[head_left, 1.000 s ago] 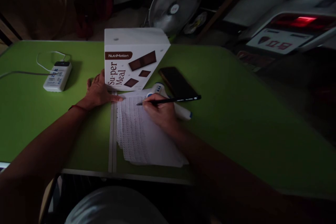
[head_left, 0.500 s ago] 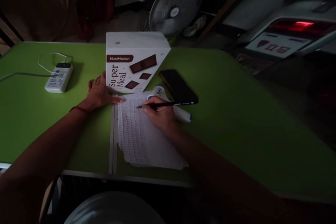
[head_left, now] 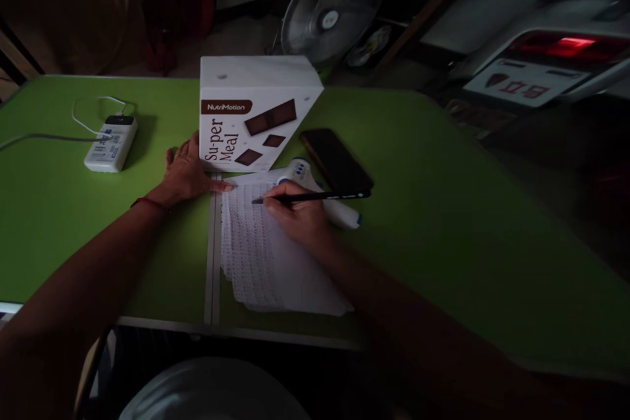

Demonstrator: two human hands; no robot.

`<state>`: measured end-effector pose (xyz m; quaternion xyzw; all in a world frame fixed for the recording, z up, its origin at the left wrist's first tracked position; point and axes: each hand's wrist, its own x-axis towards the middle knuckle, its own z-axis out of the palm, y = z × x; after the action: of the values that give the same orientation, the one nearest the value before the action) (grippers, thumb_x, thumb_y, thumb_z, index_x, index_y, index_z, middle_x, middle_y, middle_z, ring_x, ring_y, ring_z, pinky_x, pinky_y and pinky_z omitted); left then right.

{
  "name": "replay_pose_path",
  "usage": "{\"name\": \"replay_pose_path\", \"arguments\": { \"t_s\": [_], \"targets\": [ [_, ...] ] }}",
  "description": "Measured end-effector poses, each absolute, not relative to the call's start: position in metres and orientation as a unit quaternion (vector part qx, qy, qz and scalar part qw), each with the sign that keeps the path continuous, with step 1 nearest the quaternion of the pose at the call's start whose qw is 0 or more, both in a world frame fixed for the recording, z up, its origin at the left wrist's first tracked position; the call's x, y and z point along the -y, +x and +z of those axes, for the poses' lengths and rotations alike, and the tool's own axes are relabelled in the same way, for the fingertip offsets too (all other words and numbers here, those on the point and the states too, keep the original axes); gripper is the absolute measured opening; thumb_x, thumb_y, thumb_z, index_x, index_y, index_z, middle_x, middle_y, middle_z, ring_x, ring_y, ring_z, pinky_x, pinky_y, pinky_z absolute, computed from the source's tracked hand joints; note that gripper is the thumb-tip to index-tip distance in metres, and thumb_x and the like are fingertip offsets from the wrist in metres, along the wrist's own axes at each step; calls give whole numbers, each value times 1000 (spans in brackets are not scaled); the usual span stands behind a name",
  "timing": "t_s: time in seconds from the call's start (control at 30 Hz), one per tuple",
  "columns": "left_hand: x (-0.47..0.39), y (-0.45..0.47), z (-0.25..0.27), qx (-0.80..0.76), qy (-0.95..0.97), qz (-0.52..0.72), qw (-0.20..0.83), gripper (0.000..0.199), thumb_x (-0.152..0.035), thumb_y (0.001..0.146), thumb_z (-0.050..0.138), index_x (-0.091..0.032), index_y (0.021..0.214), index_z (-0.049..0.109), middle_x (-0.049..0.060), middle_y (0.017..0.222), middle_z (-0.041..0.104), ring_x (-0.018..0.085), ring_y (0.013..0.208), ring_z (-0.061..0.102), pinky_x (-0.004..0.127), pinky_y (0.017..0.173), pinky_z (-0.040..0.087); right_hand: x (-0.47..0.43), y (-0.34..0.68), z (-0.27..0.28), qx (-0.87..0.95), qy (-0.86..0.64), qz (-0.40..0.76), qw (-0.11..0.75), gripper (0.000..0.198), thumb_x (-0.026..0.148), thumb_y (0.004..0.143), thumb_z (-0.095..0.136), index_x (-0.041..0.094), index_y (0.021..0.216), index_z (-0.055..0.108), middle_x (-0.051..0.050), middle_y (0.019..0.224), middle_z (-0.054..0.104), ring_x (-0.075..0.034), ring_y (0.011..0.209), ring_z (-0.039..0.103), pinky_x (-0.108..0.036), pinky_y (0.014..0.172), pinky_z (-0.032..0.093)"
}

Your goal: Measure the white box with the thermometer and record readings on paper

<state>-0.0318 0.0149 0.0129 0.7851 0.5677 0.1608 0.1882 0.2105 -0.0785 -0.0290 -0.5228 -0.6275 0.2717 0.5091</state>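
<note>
The green tabletop (head_left: 443, 210) carries everything here, with a seam running toward the person just left of the work. Near its far edge stands a white carton (head_left: 253, 111) printed with brown bars, upright and turned slightly. In front of the carton lies a fanned stack of printed sheets (head_left: 266, 262), its upper left corner just beside the seam. A dark phone (head_left: 336, 161) lies flat to the right of the carton, and a white device with blue buttons (head_left: 315, 190) lies between the phone and the sheets, partly hidden. Far left sits a white power bank (head_left: 110, 143) with a pale cable (head_left: 83, 119) looped behind it.

The left hand (head_left: 184, 174) lies flat, palm down, fingers spread, touching the carton's base and pinning the top corner of the sheets; it grips nothing. The right hand (head_left: 300, 216) pinches a thin black pen (head_left: 308, 197), whose tip rests on the top rows of the uppermost sheet.

Judging by this, the step in hand is writing or marking on the top lines. Going on would call for a steady left hand so the sheets do not slide, and small, light strokes of the pen along the row.
</note>
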Motion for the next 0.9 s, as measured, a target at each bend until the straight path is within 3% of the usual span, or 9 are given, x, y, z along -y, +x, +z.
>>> {"name": "replay_pose_path", "arguments": {
  "t_s": [0.17,0.37,0.57,0.9],
  "targets": [
    [-11,-28,17,-588,772,147,193,140,-72,57,102,-15,168,38,27,165,57,51,161,45,69,141,17,78,211,-31,634,-511,272,512,10,28,75,68,27,70,60,3,63,56,-18,61,54,-34,63,52],
    [-14,-32,12,-566,783,172,193,135,-77,56,102,-24,164,41,23,164,58,54,158,47,74,138,18,78,212,-30,626,-522,276,509,11,27,77,69,27,70,61,2,64,59,-18,63,56,-35,64,53],
    [-11,-29,17,-577,777,156,197,135,-73,57,102,-20,164,41,24,163,58,54,158,47,69,140,17,78,214,-29,616,-534,268,513,11,25,76,67,27,68,60,3,61,57,-17,60,52,-31,58,46],
    [-13,-30,16,-567,782,164,199,133,-73,55,103,-17,161,44,25,166,56,55,158,47,72,140,15,78,213,-31,629,-529,246,514,11,25,76,67,27,69,58,3,62,56,-18,61,51,-32,61,48]
  ]
}}
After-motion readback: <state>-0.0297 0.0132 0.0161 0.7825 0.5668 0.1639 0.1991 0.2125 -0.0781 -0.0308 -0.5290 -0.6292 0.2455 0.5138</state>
